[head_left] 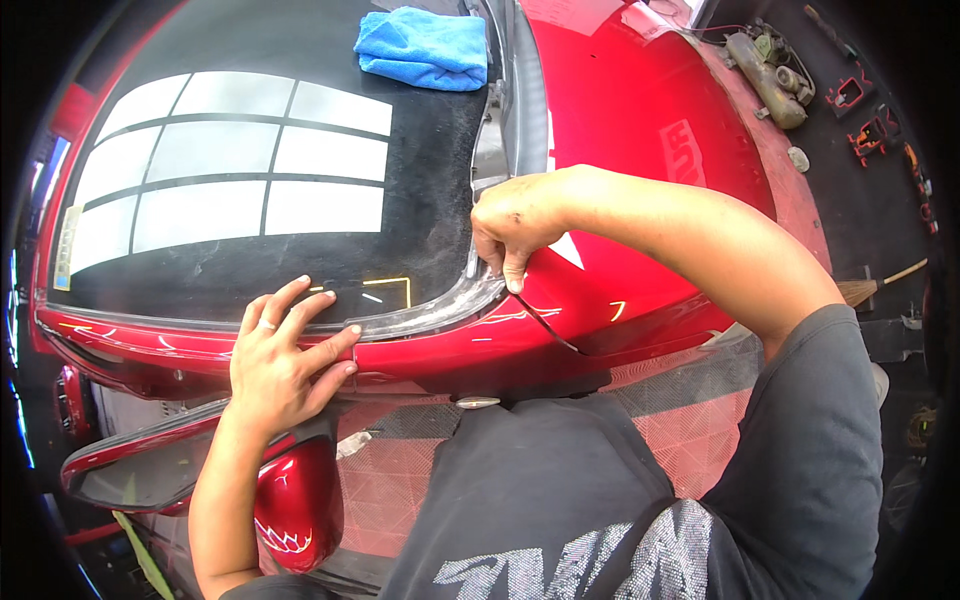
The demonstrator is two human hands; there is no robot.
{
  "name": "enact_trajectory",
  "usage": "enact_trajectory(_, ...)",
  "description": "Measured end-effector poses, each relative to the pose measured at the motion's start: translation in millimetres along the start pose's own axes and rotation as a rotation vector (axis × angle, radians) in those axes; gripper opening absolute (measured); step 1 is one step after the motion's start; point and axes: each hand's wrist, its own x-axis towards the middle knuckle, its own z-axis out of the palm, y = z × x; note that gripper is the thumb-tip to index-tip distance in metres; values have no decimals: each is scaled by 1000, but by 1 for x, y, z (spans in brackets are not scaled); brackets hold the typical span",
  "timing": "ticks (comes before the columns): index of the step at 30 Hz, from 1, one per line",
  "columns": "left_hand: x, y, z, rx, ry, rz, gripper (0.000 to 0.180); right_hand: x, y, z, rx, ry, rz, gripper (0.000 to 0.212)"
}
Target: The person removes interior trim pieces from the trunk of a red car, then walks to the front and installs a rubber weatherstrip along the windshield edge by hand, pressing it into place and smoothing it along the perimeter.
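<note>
My left hand (285,350) lies with fingers spread over the red pillar (420,355) of a car, its fingertips on the edge of the dark windshield (430,200). Bent over at the windshield's lower corner is my right hand (520,220), its fingers closed and the thumb pointing down. It meets the end of the dusty grey edge strip (430,318) there, beside the gap of the red hood (640,120). Whatever the closed fingers grip is hidden under the hand. A grey-black cowl trim (528,90) runs along the base of the glass.
A folded blue cloth (420,48) rests on the windshield near the cowl. Close to my left forearm are a red side mirror (300,500) and a door's upper edge (140,465). A broom (880,285), a metal cylinder-shaped machine (768,80) and tools stand at the right.
</note>
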Motion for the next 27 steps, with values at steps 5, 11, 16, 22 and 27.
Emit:
enact_trajectory(5,-5,-2,-1,-2,-12,-13,41,-30,-3,27,-266,167,-119,40)
enact_trajectory(11,-3,-5,2,-2,9,-9,41,-55,-28,66,-288,460,-14,26)
enact_trajectory(16,-5,-4,1,-20,15,-25,40,-36,-31,51,-131,455,-54,20)
enact_trajectory(22,-2,-7,1,-44,15,-16,43,-21,-31,39,128,329,60,19)
enact_trajectory(27,-3,-8,5,-46,9,-20,45,-13,-26,32,352,265,128,26)
